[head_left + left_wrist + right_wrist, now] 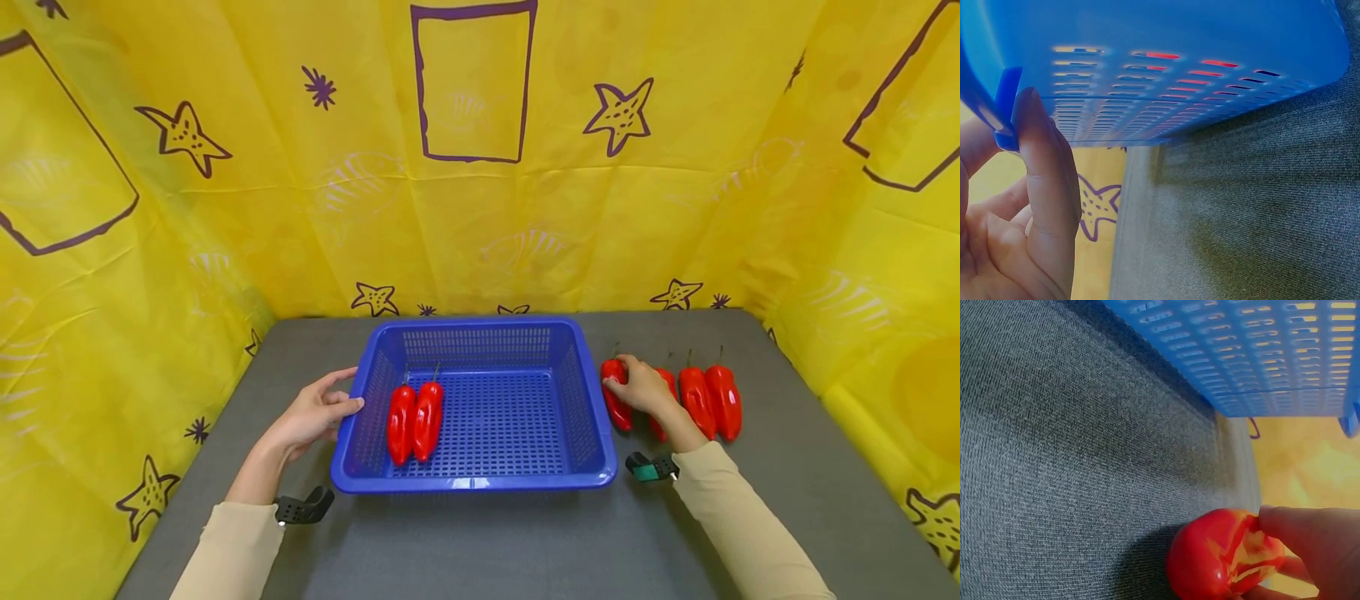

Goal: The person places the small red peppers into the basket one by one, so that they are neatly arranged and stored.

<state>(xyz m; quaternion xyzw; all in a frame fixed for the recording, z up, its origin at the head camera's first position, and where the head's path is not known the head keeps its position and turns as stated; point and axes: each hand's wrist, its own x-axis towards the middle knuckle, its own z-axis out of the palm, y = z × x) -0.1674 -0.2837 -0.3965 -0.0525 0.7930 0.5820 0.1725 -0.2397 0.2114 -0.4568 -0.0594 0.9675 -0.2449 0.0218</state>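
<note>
The left hand (311, 417) grasps the left rim of the basket (480, 486), its thumb and fingers at the edge, probably to steady it, since so light and perforated a tub would slide easily on the table (480, 542). The right hand (643, 387) pinches a pepper (617, 408) near its stalk end, most of the body left uncovered; that hold likely suits a smooth, glossy skin and keeps the fingers out of the narrow space beside the basket. Whether this pepper rests on the table or is slightly raised cannot be told. Inside the basket, two peppers (428, 421) lie side by side along the left, stalks pointing away from the person, an arrangement that seems meant to leave the rest of the floor free. The pinched pepper is under the right fingertips, just outside the basket's right wall, with the whole width of the basket between it and the left hand. To the right of it, three peppers (697, 404) lie on the table in a rough row, the nearest partly hidden by the right hand.
</note>
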